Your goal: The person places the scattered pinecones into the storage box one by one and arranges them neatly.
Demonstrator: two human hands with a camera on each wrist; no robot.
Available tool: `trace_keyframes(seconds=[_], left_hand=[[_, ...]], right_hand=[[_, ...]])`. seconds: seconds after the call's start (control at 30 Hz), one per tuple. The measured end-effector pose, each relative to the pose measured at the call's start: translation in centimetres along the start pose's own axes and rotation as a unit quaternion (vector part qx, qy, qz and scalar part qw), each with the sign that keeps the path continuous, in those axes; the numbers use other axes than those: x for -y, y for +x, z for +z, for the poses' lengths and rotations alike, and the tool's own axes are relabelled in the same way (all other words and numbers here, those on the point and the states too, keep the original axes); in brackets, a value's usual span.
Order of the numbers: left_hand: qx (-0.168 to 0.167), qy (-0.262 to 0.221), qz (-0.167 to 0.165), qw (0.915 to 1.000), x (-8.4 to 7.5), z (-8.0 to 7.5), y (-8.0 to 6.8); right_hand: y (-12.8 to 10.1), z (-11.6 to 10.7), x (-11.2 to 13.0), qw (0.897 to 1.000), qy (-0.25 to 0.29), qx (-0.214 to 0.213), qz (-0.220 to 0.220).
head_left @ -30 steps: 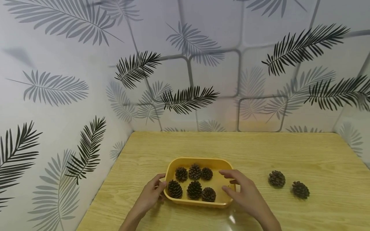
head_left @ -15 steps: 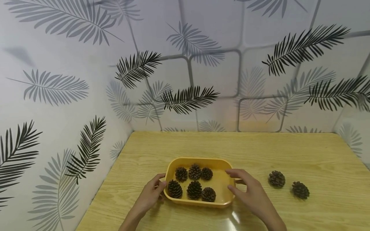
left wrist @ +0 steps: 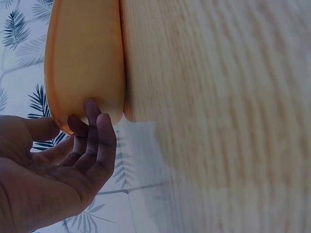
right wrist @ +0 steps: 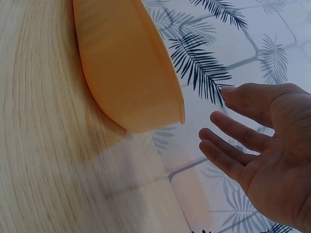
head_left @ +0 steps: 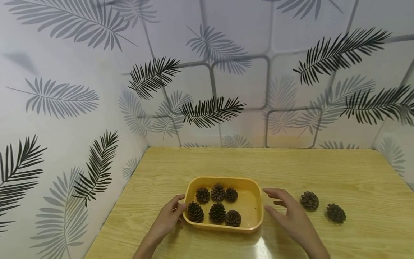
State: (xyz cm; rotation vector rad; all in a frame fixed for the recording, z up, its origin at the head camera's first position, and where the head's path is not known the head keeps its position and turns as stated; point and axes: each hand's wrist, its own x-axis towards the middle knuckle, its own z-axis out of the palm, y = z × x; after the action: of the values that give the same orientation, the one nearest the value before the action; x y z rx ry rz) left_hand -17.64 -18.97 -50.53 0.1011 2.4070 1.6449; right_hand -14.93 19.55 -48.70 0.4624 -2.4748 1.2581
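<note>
A yellow plastic tray stands on the wooden table, with several brown pine cones inside it in two rows. My left hand holds the tray's left end. In the left wrist view that hand has its thumb at the rim and its fingers curled against the outer wall. My right hand hovers just off the tray's right end, fingers apart and holding nothing. The right wrist view shows a gap between this hand and the tray wall.
Two loose pine cones lie to the right of my right hand, a nearer-in one and a farther-right one. The wooden table meets a leaf-patterned wall covering at the back and on the left.
My right hand has drawn back to the right, from over the tray's right end to outside its rim. The left hand, the tray and the pine cones have stayed put.
</note>
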Motion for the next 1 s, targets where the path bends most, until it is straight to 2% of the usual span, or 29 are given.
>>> trace_keyframes(seconds=[0.4,0.5,0.73,1.0], left_hand=[[-0.006,0.002,-0.004,1.0000,-0.2,0.1,-0.1],[-0.006,0.002,-0.004,1.0000,-0.2,0.1,-0.1],[-0.004,0.003,-0.005,1.0000,-0.3,0.1,-0.2],[-0.003,0.003,-0.003,1.0000,-0.2,0.1,-0.2]], right_hand=[[-0.4,-1.5,-2.4,0.997,-0.051,-0.059,0.012],[-0.4,-2.0,-3.0,0.996,-0.050,-0.073,0.013],[-0.6,-3.2,-4.0,0.994,-0.042,-0.078,0.061],[-0.9,-4.1,-5.3,0.991,-0.055,-0.088,0.086]])
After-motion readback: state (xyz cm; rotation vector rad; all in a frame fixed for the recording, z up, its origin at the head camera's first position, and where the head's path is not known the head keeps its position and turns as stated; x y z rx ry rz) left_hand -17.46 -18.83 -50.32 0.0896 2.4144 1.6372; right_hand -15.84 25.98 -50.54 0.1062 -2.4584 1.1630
